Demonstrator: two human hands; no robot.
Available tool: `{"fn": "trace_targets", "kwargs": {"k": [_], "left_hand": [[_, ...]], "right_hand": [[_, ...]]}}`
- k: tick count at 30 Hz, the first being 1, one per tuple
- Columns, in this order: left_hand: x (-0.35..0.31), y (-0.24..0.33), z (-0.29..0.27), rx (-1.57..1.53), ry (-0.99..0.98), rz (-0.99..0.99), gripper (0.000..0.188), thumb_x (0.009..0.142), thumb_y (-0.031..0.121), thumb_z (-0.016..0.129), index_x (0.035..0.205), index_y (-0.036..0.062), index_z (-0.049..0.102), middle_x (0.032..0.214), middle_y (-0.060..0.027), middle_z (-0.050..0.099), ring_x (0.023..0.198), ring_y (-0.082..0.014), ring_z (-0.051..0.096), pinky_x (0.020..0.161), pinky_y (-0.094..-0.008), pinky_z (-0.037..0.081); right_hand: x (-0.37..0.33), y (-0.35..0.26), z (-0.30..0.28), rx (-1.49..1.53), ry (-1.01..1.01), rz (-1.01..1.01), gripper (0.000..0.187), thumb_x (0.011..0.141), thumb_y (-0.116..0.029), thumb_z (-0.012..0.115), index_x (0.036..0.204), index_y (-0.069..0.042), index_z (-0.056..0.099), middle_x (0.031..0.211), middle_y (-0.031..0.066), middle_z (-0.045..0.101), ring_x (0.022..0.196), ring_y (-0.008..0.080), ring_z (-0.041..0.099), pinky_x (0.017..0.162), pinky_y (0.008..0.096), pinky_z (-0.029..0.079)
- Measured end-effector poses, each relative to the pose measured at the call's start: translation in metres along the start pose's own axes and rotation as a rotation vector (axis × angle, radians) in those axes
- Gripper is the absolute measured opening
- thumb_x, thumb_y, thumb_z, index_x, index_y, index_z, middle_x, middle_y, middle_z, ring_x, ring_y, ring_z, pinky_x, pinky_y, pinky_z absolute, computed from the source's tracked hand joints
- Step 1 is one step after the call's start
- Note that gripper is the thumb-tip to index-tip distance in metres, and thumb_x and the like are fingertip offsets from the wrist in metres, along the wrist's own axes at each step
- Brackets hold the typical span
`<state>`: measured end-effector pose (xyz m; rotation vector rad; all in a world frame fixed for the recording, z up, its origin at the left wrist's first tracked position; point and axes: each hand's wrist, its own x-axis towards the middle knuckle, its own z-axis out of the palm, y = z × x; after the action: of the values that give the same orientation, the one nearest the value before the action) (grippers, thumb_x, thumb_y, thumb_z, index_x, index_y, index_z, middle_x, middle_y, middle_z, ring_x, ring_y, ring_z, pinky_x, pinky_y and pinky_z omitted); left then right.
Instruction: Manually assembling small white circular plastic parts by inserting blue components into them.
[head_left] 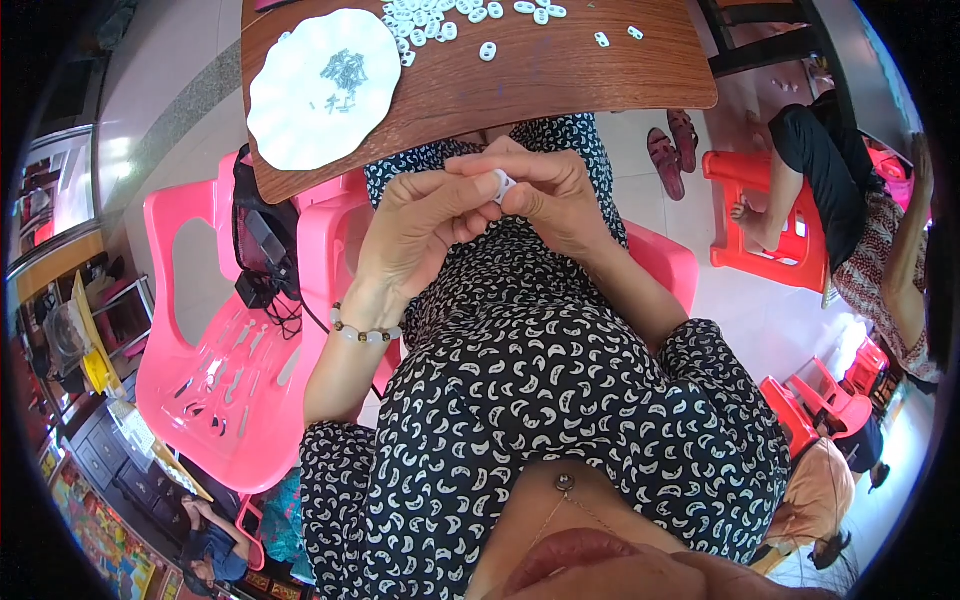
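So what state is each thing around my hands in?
Left hand, closed on white piece
Right hand, closed on it too
White piece, held between both hands
Loose white pieces, some bunched, some scattered on the table
Wavy-edged plate, face up, partly covered
Greyish bits, loose, mostly heaped
Bracelet, worn
Sandals, unworn

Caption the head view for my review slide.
Left hand and right hand hold a small white piece near a wooden table bearing a scalloped white plate and similar pieces.

A small white rounded piece [498,187] with a dark opening is held, tilted, between the fingers [530,167].
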<state>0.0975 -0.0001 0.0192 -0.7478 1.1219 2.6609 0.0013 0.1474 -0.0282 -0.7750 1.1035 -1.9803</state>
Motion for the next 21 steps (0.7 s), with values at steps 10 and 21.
{"fn": "trace_targets", "kwargs": {"k": [10, 21], "left_hand": [[-0.005, -0.002, 0.006, -0.026, -0.010, -0.004, 0.012, 0.086, 0.013, 0.068, 0.089, 0.0015, 0.071, 0.078, -0.0062, 0.069, 0.065, -0.0075, 0.060, 0.059, -0.0176, 0.048], [-0.002, -0.006, 0.002, -0.045, 0.027, 0.006, 0.015, 0.087, 0.013, 0.067, 0.094, 0.0003, 0.070, 0.079, -0.0063, 0.068, 0.064, -0.0083, 0.060, 0.058, -0.0179, 0.047]], "right_hand": [[-0.005, 0.000, 0.006, -0.073, 0.056, -0.104, 0.034, 0.087, -0.023, 0.067, 0.112, 0.000, 0.066, 0.089, 0.0054, 0.063, 0.086, 0.0099, 0.057, 0.077, 0.0227, 0.050], [-0.006, 0.003, 0.008, -0.097, 0.109, -0.019, 0.036, 0.090, -0.030, 0.062, 0.109, 0.001, 0.066, 0.105, 0.0129, 0.066, 0.090, 0.0147, 0.060, 0.079, 0.0268, 0.050]]}}
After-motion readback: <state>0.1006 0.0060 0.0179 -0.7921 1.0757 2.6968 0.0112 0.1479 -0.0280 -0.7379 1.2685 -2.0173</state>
